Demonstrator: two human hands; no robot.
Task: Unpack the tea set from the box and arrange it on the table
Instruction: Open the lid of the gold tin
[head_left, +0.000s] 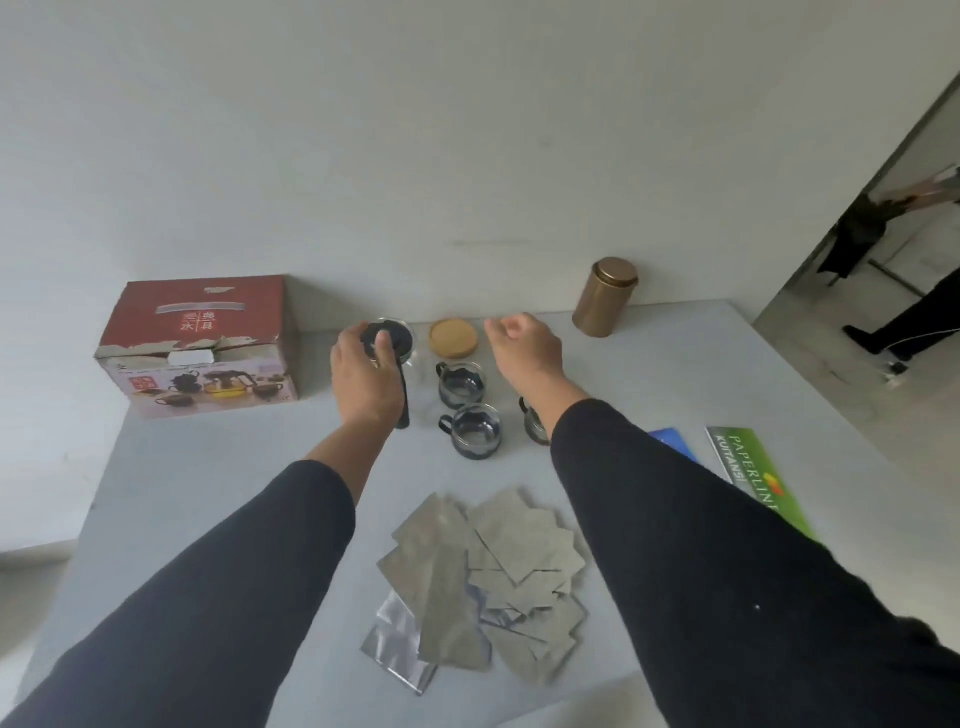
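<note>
The red tea-set box (202, 345) stands at the table's back left. Right of it is a glass teapot with a black lid (396, 336) and black handle (402, 410); my left hand (366, 376) grips the lid from above. A round bamboo lid (453, 338) lies just right of the teapot. Three glass cups with black holders sit in front: one (461, 383), one nearer (475, 430), and one (535, 423) partly hidden by my right forearm. My right hand (524, 345) hovers with loosely curled fingers, holding nothing.
A gold tin canister (605, 297) stands at the back by the wall. Several silver foil sheets (483, 577) lie heaped near the front edge. A green receipt book (756, 478) and a blue card (672, 441) lie at right. A person stands in the doorway (893, 312).
</note>
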